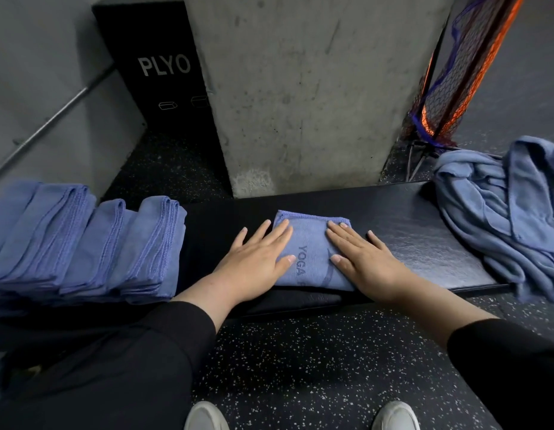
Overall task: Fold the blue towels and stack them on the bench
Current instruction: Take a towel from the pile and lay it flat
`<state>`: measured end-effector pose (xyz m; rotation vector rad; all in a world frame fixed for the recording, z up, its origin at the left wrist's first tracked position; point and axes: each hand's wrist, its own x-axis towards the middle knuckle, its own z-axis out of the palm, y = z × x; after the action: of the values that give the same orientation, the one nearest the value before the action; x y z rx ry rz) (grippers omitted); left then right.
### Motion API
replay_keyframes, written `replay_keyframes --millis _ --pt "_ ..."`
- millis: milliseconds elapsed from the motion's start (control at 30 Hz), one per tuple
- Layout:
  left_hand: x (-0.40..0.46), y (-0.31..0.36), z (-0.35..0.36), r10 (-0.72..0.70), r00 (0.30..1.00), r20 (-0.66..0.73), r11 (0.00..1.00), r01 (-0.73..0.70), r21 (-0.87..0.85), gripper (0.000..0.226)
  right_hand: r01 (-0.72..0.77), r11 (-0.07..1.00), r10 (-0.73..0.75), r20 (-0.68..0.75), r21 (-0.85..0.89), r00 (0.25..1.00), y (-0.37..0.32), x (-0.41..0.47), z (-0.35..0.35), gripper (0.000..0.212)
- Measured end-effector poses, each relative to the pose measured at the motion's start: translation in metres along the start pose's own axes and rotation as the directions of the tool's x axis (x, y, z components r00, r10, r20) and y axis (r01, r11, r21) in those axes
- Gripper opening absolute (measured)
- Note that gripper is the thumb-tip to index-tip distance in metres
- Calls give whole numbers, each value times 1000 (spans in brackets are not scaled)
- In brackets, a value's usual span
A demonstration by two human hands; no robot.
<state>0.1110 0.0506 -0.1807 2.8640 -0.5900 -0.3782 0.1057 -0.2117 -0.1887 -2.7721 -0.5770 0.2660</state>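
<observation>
A small folded blue towel [309, 243] marked YOGA lies on the black bench [424, 240] in front of me. My left hand [254, 262] presses flat on its left side with straight fingers. My right hand [362, 259] lies flat on its right side, fingers straight as well. On the left end of the bench sit several folded blue towels [83, 243] in overlapping stacks. A loose heap of unfolded blue towels [505, 209] rests on the right end and hangs over its edge.
A concrete pillar [306, 88] rises right behind the bench. A black PLYO box [154, 72] stands at the back left, a netted orange and blue frame [455, 72] at the back right. Speckled rubber floor and my white shoes [300, 417] lie below.
</observation>
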Motion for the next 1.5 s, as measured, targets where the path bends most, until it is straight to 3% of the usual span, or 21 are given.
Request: replay_keyframes --millis 100,200,267,400,500,600,700,800,967,1067,1133,1200,1267,1367,1433,1500 --pt "-5 -1 -1 34 983 -179 999 -29 30 57 139 989 -125 -197 57 972 4 -11 -2 59" --pt "-15 -2 -4 172 940 -294 985 -170 32 64 255 967 -251 -205 -5 946 10 -22 2 63" --pt "-20 0 -6 211 954 -213 977 -209 33 70 239 971 -234 -196 2 952 9 -25 4 65" --pt "-24 7 -8 200 966 -165 979 -192 63 73 185 982 -167 -264 46 950 -2 -21 -3 33" --pt "-28 12 -12 214 944 -251 977 -211 40 46 91 987 -58 -236 133 970 -8 -25 -18 22" --pt "-37 18 -20 140 954 -265 985 -161 -62 21 52 974 -25 -122 218 992 -11 -35 -32 21" --pt "-44 22 -24 48 980 -192 971 -91 -221 13 42 980 -34 -47 195 998 -17 -40 -38 43" --pt "-44 24 -29 -50 984 -170 903 -29 -428 9 -26 962 52 -89 271 995 -21 -37 -37 31" --pt "-29 22 -30 -200 957 -209 784 28 -620 12 -79 945 148 -200 317 969 -27 -21 -38 24" --pt "-16 23 -28 -273 938 -213 776 84 -626 16 29 996 6 -407 80 913 -29 -10 -31 27" --pt "-9 25 -27 -292 927 -237 779 87 -621 19 113 990 -141 -436 -89 889 -33 -6 -24 30" --pt "-6 24 -25 -304 919 -253 787 92 -610 21 168 966 -237 -417 -195 877 -36 -5 -13 36" --pt "-5 21 -22 -287 909 -302 858 104 -503 25 149 960 -228 -351 -238 908 -33 -5 2 45" --pt "-4 16 -13 27 859 -511 997 -61 -49 37 56 969 -112 -227 -240 967 -25 -5 11 68" --pt "-6 17 -9 182 910 -372 983 -159 91 54 48 973 -91 -184 -227 979 -20 -3 9 79" --pt "-10 16 -2 134 980 -150 987 -119 108 73 65 978 -94 -142 -198 985 -14 -1 5 87"
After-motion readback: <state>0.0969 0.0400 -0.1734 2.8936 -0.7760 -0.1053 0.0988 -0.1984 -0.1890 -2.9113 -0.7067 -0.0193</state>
